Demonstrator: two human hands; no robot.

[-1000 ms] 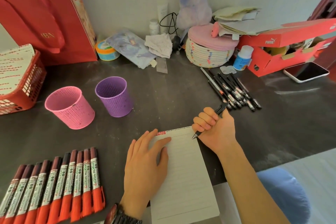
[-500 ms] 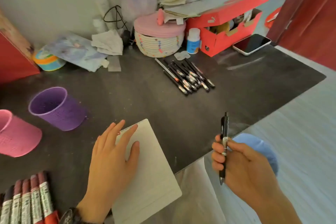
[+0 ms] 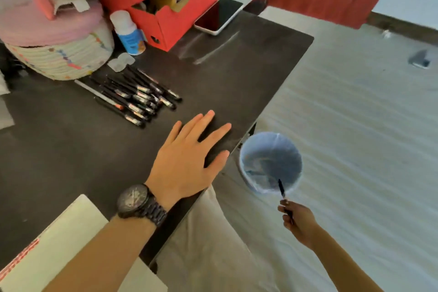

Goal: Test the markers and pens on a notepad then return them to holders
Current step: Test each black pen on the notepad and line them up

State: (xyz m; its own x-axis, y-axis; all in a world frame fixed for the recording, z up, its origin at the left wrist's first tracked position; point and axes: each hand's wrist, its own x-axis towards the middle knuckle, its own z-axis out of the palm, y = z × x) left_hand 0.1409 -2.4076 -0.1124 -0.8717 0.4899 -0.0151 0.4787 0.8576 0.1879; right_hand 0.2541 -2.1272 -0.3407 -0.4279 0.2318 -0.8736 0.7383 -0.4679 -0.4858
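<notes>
Beyond the desk (image 3: pixel 237 66), the right hand (image 3: pixel 299 223) is gripping a pen (image 3: pixel 282 189), aiming it lengthwise at the bin (image 3: pixel 270 134) just ahead, while the left hand (image 3: pixel 184 161) is resting flat, fingers straight.

A black pen (image 3: pixel 284 199) is gripped in the right hand (image 3: pixel 299 221), tip raised over a blue bin (image 3: pixel 271 161) on the floor beside the desk (image 3: pixel 71 149). The left hand (image 3: pixel 187 161) is laid flat near the desk's edge. A cluster of pens (image 3: pixel 135 97) is seen beyond it, a notepad (image 3: pixel 59 244) nearer.
</notes>
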